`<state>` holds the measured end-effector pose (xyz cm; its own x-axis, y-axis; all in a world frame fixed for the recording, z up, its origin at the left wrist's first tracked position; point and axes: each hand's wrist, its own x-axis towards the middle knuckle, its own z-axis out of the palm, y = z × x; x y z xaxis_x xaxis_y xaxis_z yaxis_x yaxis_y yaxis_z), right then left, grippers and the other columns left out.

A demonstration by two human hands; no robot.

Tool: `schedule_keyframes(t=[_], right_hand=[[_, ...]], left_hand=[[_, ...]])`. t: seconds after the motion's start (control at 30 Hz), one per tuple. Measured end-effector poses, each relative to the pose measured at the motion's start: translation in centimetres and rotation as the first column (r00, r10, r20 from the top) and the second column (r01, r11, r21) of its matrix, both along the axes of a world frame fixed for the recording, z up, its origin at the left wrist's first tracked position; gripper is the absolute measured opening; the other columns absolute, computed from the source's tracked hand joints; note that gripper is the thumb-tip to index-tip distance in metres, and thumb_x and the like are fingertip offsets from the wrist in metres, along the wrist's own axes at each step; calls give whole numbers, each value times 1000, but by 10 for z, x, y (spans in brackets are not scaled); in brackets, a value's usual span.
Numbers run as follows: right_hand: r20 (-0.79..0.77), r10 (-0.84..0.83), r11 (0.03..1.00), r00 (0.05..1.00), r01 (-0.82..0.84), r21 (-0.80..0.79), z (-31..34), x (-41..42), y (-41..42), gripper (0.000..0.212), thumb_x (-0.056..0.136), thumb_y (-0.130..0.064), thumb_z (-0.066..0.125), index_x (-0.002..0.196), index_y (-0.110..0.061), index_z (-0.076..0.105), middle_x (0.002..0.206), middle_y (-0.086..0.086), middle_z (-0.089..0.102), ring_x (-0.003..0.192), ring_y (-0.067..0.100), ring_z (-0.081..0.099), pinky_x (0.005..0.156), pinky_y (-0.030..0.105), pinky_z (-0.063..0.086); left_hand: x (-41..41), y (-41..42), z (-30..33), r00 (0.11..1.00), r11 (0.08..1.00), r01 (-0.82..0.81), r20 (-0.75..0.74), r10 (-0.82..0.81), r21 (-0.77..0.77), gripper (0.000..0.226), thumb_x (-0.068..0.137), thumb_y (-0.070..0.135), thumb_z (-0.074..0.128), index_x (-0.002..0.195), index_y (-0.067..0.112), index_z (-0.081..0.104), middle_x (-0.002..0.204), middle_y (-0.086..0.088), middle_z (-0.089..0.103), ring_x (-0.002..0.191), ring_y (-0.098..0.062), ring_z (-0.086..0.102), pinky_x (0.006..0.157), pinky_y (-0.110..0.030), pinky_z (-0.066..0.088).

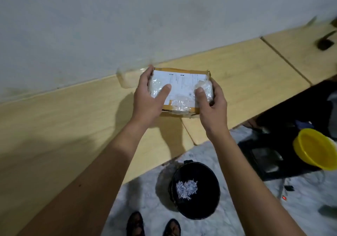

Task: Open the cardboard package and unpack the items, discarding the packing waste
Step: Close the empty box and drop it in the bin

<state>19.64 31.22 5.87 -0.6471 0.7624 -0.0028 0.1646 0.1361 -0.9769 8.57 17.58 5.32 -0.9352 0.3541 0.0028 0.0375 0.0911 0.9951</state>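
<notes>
Brown cardboard, taped and wrapped in clear film, makes up the box we are handling. It sits just above or on the wooden table near the wall; we cannot tell whether its base touches. A white label covers most of its top face.

Our left hand grips the left end, fingers curled over the far edge and thumb laid across the label. Our right hand grips the right end the same way, thumb pressing on the crumpled film. Both grips are closed on the box, so neither hand is free.

We judge the box unopened: tape along the near edge looks intact, though a lower corner appears scuffed. The step in hand is finding a way in. To do it well, we would set the box flat on the table, steady it with one hand and use the other to lift a loose tape end or the film at a corner, pulling along the seam and not across the label.

A black bin stands on the floor below the table edge, with white shreds inside, near enough for waste.
</notes>
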Motion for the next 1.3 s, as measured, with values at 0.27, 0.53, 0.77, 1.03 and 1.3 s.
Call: schedule_keyframes(t=[0.27,0.53,0.77,1.03,1.3], right_hand=[[184,-308,950,933,312,8,-45,189,65,63,96,-53,64,151,-32,45,143,-9,58,127,8,59,105,37,54],[337,-392,874,856,461,-154,-132,299,43,52,95,-34,67,144,-27,50,134,-6,63,117,10,65,103,46,55],[431,-376,834,820,502,-228,-176,331,29,55,93,-29,70,145,-23,52,135,-4,63,120,14,64,107,43,53],[470,-286,873,835,429,-232,-194,348,31,59,95,-31,72,148,-24,49,151,-8,53,141,15,48,113,29,40],[437,-216,914,873,338,-223,-185,325,41,57,93,-30,75,145,-28,52,148,-7,56,141,13,49,110,26,40]], left_hand=[[158,103,-51,954,956,281,134,-268,-88,68,93,29,75,152,25,42,151,14,48,136,4,42,106,-6,32],[257,96,-136,855,834,487,339,-394,-260,69,96,25,72,156,23,38,155,8,46,138,-5,45,112,-23,36],[284,83,-175,818,763,547,412,-401,-345,79,95,30,73,160,22,29,162,2,41,146,-16,43,120,-43,40],[273,66,-194,835,722,528,427,-347,-447,88,98,36,69,164,18,15,171,2,20,156,-17,23,122,-33,28],[252,68,-173,886,758,461,201,-417,-461,76,100,29,66,163,20,23,167,3,31,154,-16,29,124,-35,26]])
